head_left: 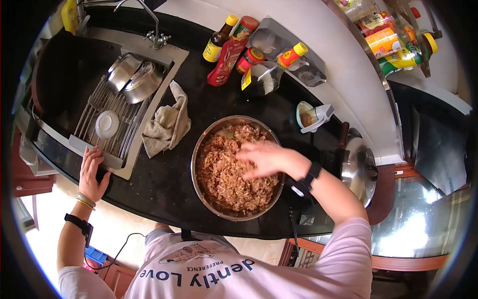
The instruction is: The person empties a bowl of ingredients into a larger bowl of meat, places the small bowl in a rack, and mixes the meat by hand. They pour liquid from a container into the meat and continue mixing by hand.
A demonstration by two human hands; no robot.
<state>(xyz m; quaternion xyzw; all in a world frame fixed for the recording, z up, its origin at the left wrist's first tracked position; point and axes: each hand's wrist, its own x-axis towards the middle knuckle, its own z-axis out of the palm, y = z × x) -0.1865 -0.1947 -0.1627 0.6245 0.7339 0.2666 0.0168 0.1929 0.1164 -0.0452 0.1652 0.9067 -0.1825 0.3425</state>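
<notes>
A wide steel bowl stands on the black counter in front of me, filled with a brown, minced-meat-like mixture. My right hand reaches into the bowl from the right, palm down. Its fingers are apart and curved, and the fingertips touch the mixture, partly hidden in it. My left hand lies on the counter edge by the near corner of the sink, fingers stretched out and holding nothing. Close to that hand are the metal drying rack and a small white lid-like dish.
Steel pots sit on the rack over the sink, below a faucet. A crumpled cloth lies left of the bowl. Sauce bottles and jars line the back wall. A lidded pan stands at the right.
</notes>
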